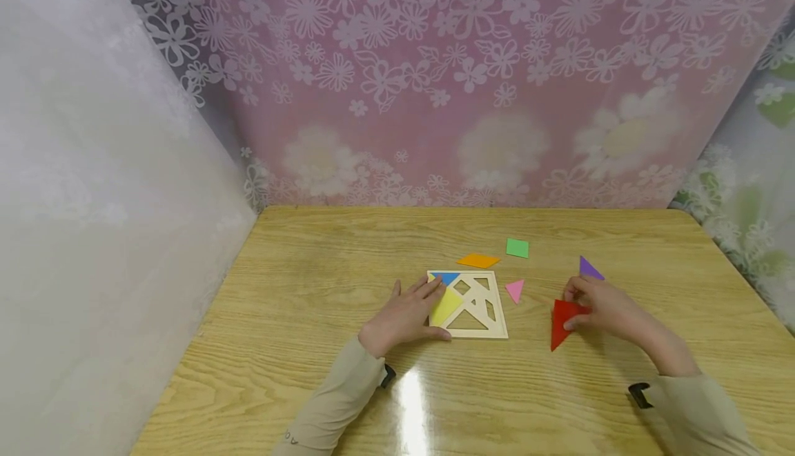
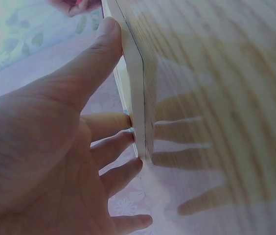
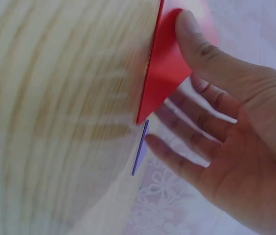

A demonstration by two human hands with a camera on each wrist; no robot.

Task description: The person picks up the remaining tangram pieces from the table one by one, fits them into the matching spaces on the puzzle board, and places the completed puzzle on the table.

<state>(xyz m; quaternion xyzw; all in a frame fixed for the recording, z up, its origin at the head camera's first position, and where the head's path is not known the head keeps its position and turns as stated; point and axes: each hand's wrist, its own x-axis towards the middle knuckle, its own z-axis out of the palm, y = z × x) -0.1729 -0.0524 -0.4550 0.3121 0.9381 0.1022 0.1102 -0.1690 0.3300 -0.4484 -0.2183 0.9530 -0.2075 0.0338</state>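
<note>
My left hand (image 1: 405, 312) rests on the left side of a pale wooden tangram board (image 1: 500, 318), its fingers fairly straight and its thumb at the near edge. Inside the board lie a yellow triangle (image 1: 444, 310) and a blue triangle (image 1: 448, 278), both partly under the fingers. The other cut-outs show bare. To the right of the board, my right hand (image 1: 611, 311) pinches a large red triangle (image 1: 559, 318). In the right wrist view the thumb lies on the red face, with fingers behind it. A purple triangle (image 1: 590, 269) lies just beyond that hand.
Behind the board lie an orange parallelogram (image 1: 478, 261) and a green square (image 1: 517, 248). A small pink triangle (image 1: 515, 291) is between the board and the red piece. The wooden table (image 1: 310, 263) meets floral curtains at the back and a pale cloth on the left.
</note>
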